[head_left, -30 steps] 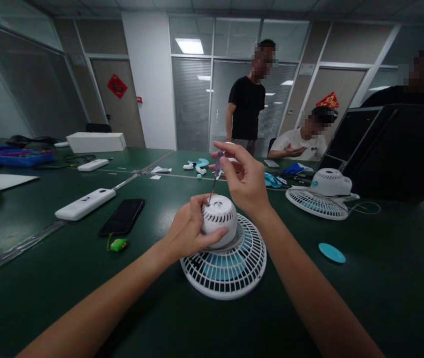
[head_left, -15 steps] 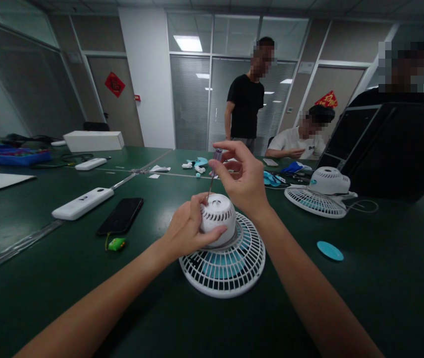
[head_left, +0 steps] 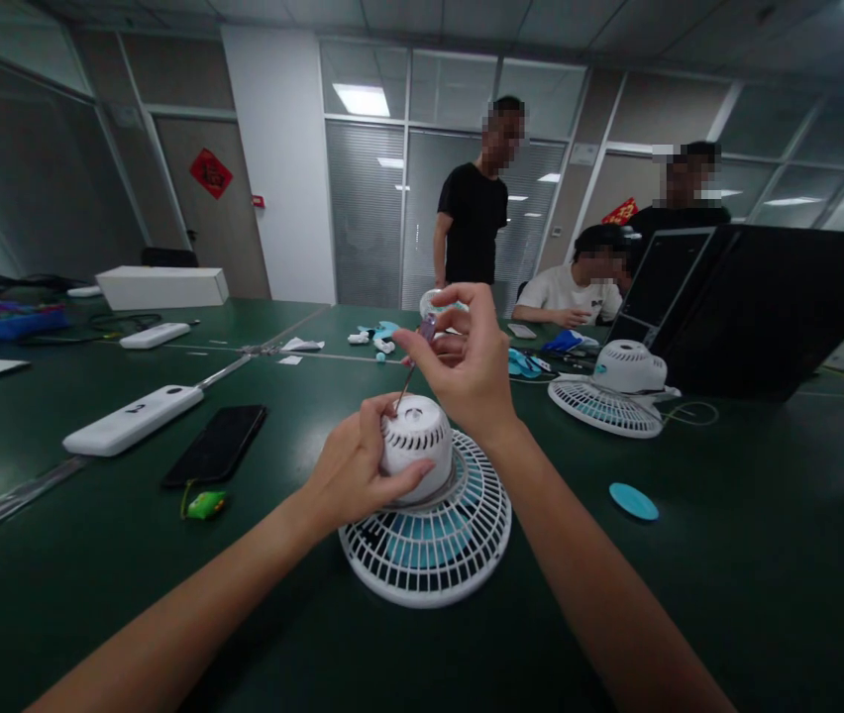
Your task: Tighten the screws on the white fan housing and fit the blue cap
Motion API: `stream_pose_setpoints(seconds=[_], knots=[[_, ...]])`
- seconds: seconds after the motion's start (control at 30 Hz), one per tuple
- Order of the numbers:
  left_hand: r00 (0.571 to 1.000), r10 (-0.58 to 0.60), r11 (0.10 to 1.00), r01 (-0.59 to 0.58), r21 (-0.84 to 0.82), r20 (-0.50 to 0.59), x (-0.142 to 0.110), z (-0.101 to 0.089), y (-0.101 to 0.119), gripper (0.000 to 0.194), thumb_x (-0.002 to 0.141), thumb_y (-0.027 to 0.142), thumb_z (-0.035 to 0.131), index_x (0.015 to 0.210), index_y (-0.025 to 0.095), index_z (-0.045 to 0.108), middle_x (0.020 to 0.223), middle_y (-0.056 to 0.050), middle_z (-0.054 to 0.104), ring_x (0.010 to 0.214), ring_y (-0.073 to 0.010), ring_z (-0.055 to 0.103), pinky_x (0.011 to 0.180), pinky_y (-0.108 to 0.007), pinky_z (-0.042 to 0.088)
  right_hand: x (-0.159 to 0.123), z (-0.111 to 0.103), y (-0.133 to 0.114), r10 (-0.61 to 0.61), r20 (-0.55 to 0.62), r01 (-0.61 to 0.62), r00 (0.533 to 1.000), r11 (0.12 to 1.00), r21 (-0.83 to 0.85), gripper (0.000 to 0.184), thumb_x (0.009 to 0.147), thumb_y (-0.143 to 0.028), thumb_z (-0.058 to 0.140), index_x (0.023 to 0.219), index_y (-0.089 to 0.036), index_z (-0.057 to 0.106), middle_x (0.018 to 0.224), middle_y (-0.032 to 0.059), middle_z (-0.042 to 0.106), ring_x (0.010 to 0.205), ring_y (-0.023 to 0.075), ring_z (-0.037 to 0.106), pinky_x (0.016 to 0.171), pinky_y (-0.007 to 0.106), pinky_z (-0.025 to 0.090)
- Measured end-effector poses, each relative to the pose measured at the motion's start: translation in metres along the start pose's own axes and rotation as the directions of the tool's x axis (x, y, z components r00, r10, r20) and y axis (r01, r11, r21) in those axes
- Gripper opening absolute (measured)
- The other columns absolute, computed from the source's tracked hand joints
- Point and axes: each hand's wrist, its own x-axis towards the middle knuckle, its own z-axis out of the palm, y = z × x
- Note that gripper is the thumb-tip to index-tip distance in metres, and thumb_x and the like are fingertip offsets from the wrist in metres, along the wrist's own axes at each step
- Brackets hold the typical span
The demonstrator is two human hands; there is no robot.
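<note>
Right hand (head_left: 471, 371) above fan (head_left: 426, 592), fingers (head_left: 426, 361) clamped on tilted screwdriver (head_left: 429, 327); left hand (head_left: 348, 470), fingers (head_left: 408, 480) clamped around fan housing (head_left: 416, 458).

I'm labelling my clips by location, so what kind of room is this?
Probably an office meeting room: a long green table, blinds behind glass partitions, and a white power strip on the tabletop.

The phone (head_left: 216, 446) lies left of the fan (head_left: 426, 535).
</note>
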Motion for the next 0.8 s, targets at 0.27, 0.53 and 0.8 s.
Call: stream_pose_setpoints(seconds=[0.27, 0.53, 0.8], knots=[[1.0, 0.015, 0.999, -0.015, 0.028, 0.002, 0.002, -0.002, 0.002, 0.052, 0.084, 0.049, 0.059, 0.118, 0.019, 0.035, 0.109, -0.016, 0.065, 0.088, -0.0315, 0.07, 0.073, -0.047, 0.057, -0.001, -0.009, -0.004, -0.089, 0.23, 0.115, 0.969, 0.988, -0.103, 0.033, 0.1, -0.035, 0.041, 0.128, -0.026, 0.055, 0.095, 0.0011, 0.067, 0.073, 0.0118, 0.066, 0.068, 0.027, 0.058], [1.0, 0.016, 0.997, -0.016, 0.077, 0.004, 0.0, -0.002, 0.0, 0.053, 0.084, 0.051, 0.057, 0.121, 0.019, 0.037, 0.099, -0.012, 0.066, 0.076, -0.0281, 0.07, 0.067, -0.044, 0.058, -0.001, -0.006, 0.001, 0.103, 0.045, -0.106, 0.994, 0.992, 0.069, 0.026, 0.085, -0.043, 0.066, 0.092, -0.02, 0.055, 0.071, -0.0039, 0.06, 0.053, 0.0102, 0.063, 0.046, 0.021, 0.054], [1.0, -0.023, 0.998, 0.023, 0.057, 0.01, -0.005, 0.004, -0.008, 0.052, 0.085, 0.051, 0.056, 0.123, 0.021, 0.038, 0.107, -0.013, 0.066, 0.081, -0.0273, 0.069, 0.07, -0.044, 0.057, 0.008, -0.018, 0.008, 0.354, -0.049, -0.344, 0.934, 0.927, 0.147, 0.044, 0.08, -0.064, 0.055, 0.087, -0.022, 0.044, 0.062, -0.0066, 0.057, 0.042, 0.0088, 0.056, 0.039, 0.019, 0.046]])
